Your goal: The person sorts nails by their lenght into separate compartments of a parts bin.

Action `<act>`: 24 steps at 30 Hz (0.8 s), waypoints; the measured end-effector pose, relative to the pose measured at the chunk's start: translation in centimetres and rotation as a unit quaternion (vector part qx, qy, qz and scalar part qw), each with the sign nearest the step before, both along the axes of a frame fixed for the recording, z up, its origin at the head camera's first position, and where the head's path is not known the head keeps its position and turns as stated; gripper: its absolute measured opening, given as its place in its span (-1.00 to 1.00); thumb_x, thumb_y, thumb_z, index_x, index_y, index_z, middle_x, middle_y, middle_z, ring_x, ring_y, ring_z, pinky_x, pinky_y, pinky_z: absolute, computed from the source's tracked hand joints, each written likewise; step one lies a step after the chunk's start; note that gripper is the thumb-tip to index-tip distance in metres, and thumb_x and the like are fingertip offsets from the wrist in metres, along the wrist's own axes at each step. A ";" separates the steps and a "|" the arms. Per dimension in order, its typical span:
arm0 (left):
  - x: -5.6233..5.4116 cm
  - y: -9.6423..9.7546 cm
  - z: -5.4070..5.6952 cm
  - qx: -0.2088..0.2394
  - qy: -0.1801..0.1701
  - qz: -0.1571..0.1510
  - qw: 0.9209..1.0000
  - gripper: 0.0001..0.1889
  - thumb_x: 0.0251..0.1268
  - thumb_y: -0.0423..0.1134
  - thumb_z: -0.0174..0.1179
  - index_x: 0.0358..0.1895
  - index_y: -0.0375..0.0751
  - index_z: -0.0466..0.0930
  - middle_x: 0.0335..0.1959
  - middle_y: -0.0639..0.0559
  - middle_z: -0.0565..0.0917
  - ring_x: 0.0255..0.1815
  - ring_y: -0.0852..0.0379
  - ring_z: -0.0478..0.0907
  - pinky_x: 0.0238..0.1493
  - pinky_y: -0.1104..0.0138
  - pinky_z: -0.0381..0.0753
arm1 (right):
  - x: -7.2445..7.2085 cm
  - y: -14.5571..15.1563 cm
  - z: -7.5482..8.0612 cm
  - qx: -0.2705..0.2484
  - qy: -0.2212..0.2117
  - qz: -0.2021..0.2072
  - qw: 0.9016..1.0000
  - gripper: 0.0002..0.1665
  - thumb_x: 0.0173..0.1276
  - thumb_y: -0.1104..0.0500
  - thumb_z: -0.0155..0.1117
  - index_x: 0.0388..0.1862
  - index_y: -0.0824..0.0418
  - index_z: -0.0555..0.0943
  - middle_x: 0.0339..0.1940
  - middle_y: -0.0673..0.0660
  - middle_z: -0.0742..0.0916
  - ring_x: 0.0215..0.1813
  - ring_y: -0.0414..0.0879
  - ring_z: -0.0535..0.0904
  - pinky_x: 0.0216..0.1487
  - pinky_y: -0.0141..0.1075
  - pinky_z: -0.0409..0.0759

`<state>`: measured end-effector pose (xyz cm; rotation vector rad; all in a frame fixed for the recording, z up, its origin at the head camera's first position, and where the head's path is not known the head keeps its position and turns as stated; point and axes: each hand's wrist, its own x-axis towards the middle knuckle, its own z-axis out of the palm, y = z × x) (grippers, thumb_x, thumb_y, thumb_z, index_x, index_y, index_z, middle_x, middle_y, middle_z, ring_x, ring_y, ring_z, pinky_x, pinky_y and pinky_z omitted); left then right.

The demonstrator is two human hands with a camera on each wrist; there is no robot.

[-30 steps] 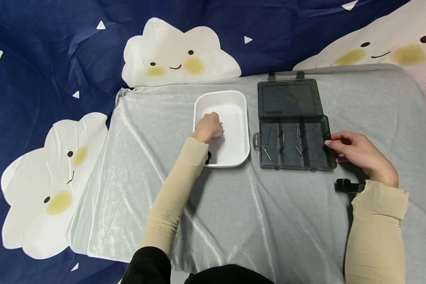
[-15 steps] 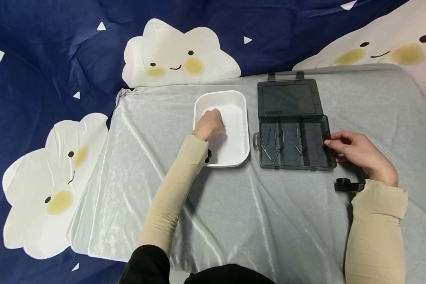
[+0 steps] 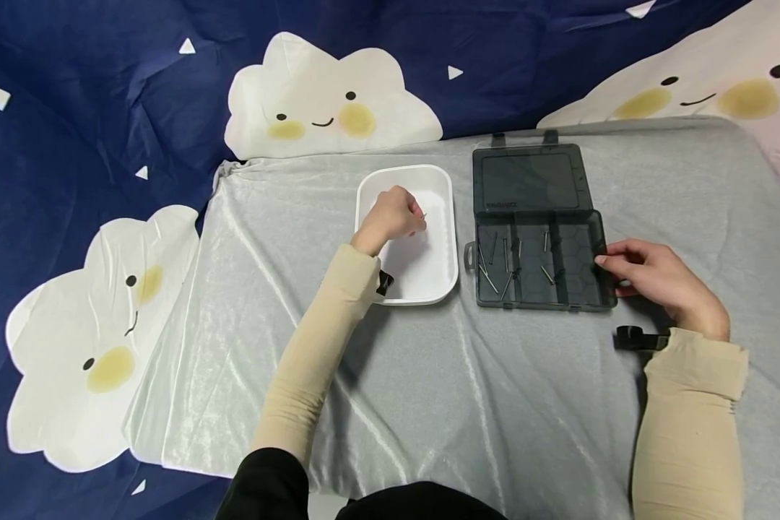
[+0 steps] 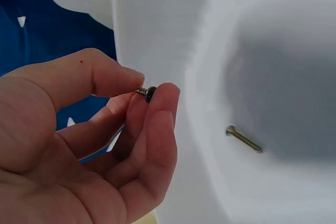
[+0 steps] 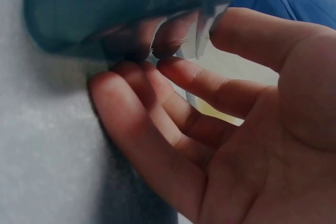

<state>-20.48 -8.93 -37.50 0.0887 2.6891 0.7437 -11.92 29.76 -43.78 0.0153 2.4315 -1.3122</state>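
My left hand (image 3: pixel 393 215) is over the white tray (image 3: pixel 453 253), its fingertips pinching a small screw (image 4: pixel 147 93) with a dark head. Another screw (image 4: pixel 244 139), brassy and longer, lies on the tray floor in the left wrist view; the left hand hides it in the head view. At the right end of a dark see-through compartment box (image 3: pixel 585 271), my right hand (image 3: pixel 666 278) holds the side wall, thumb on the rim. Several thin metal pins or screws (image 3: pixel 487 279) lie in the box's left compartment, and a few in the middle one.
The box's hinged lid (image 3: pixel 528 180) lies folded back behind it. Grey cloth (image 3: pixel 403 404) covers the table, with a narrow strip of it between tray and box. A blue cloud-patterned cloth (image 3: pixel 494 43) hangs behind.
My left hand has lifted and shifted a little right and away inside the tray, and the pinched screw now shows at its fingertips. The right hand and box have stayed put.
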 end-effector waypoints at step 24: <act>1.5 1.6 1.4 0.309 0.063 0.053 0.947 -0.84 0.06 -0.46 0.18 -0.27 -0.36 0.66 -0.55 0.13 0.61 -0.49 0.28 0.54 -0.40 0.48 0.46 | 0.1 0.0 0.3 0.001 -0.005 0.003 1.000 -0.47 0.46 -0.08 0.08 0.12 0.34 0.41 -0.37 -0.29 0.60 -0.31 -0.42 0.55 -0.30 -0.35 0.65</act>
